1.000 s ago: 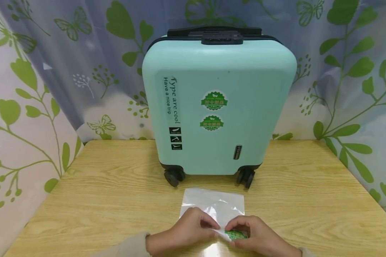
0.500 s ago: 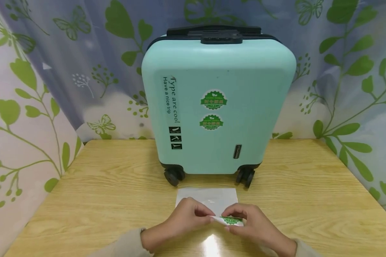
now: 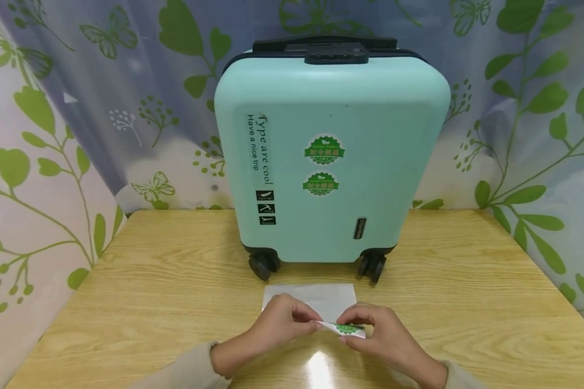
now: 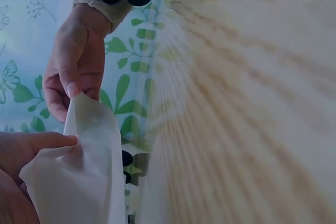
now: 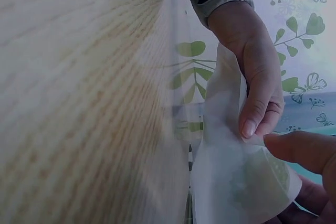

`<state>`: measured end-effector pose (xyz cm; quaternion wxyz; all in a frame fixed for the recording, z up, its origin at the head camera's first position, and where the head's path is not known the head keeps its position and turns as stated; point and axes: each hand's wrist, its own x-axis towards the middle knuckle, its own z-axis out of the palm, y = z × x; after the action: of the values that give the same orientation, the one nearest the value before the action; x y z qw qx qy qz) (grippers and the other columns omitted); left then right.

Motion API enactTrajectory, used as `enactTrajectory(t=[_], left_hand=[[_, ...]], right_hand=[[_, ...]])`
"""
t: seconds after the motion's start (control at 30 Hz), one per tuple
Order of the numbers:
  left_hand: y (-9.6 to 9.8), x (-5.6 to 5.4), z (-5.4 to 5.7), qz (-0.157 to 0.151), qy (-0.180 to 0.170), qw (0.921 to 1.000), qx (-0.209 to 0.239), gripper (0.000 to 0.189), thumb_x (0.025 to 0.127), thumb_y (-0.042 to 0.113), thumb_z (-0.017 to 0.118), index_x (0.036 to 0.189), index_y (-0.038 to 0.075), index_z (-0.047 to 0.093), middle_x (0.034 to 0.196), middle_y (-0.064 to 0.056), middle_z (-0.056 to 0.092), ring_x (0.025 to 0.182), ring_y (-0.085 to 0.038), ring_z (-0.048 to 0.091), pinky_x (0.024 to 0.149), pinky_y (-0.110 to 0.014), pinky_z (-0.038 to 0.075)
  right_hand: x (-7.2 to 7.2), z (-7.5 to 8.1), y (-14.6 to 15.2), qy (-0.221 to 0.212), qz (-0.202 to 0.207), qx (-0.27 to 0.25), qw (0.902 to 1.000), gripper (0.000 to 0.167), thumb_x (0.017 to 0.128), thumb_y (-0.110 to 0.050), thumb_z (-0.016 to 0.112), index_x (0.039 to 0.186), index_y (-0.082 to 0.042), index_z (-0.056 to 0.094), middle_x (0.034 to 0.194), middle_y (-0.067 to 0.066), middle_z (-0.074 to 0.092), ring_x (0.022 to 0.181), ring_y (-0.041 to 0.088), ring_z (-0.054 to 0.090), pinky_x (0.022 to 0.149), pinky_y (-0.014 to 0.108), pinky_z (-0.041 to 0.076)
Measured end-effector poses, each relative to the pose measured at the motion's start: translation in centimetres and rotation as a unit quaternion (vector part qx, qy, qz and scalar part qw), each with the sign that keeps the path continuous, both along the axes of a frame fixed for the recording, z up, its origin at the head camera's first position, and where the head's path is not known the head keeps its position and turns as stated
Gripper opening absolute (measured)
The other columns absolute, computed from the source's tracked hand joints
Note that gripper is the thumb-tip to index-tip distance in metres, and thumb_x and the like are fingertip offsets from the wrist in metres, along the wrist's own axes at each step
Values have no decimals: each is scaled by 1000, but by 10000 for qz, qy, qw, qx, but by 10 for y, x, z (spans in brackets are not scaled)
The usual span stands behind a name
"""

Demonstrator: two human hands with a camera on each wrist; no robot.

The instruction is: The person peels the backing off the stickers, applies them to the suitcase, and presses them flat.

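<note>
A white sticker sheet hangs between both hands, its near edge curled back to show a green badge sticker. My left hand pinches the curled edge at the left between thumb and fingers. The right hand grips the same sheet beside the sticker, thumb below and fingers above. In the left wrist view the plain back of the sheet faces the camera. Whether the sticker is lifting from its backing is too small to tell. Behind stands a mint suitcase with two matching green stickers on its front.
The suitcase stands upright on its black wheels at the back of a wood-grain table. A leaf-patterned curtain closes off the back and sides. Black lettering runs down the suitcase's left side.
Both hands have risen slightly away from the near table edge, bringing the sheet along. Its curled edge with the green sticker has tilted, so the sticker looks flatter. Both hands keep their hold.
</note>
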<state>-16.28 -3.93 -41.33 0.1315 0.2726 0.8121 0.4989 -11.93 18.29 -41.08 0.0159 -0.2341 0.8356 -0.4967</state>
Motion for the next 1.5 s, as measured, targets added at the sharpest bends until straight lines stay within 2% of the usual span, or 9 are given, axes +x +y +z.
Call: enactTrajectory(t=[0.23, 0.43, 0.63, 0.93, 1.17, 1.5], left_hand=[[0, 0, 0, -34, 33, 10000, -41, 5, 82, 10, 73, 81, 6, 76, 74, -2, 72, 64, 1, 60, 56, -17, 48], [1, 1, -1, -56, 208, 9997, -72, 5, 82, 10, 73, 80, 7, 76, 74, -1, 72, 64, 2, 60, 57, -17, 49], [1, 1, 1, -61, 251, 9996, -135, 6, 82, 12, 72, 80, 8, 77, 74, 0, 72, 64, 2, 60, 58, -17, 49], [1, 1, 0, -126, 284, 9993, -230, 6, 82, 10, 72, 79, 9, 77, 71, 2, 71, 61, 3, 57, 55, -16, 47], [3, 1, 2, -144, 501, 9980, -343, 6, 80, 9, 72, 77, 10, 77, 70, 3, 71, 59, 5, 55, 54, -15, 45], [5, 4, 3, -190, 402, 9981, -432, 5, 81, 11, 73, 79, 11, 77, 72, 5, 72, 62, 6, 58, 56, -15, 46]], right_hand=[[1, 0, 1, -5, -98, 86, 9999, 10, 85, -12, 70, 95, -10, 72, 92, 1, 70, 84, 8, 64, 76, 29, 54], [2, -3, -1, 139, -308, 59, 9994, 8, 85, -11, 70, 91, -9, 73, 89, 0, 71, 83, 6, 64, 75, 28, 54], [2, -2, -3, 42, -507, 100, 9987, 6, 85, -13, 70, 88, -10, 75, 86, -1, 72, 79, 3, 63, 70, 24, 52], [3, -4, -5, -193, -557, 42, 9983, 7, 85, -14, 70, 86, -9, 75, 83, -1, 72, 78, 3, 63, 71, 23, 52], [5, -3, -8, -51, -636, 96, 9979, 8, 82, -16, 73, 83, -8, 74, 80, -1, 71, 74, 3, 64, 68, 24, 53], [6, -3, -10, -234, -856, 207, 9958, 4, 82, -11, 72, 78, -11, 73, 77, -4, 70, 78, 6, 66, 70, 21, 53]])
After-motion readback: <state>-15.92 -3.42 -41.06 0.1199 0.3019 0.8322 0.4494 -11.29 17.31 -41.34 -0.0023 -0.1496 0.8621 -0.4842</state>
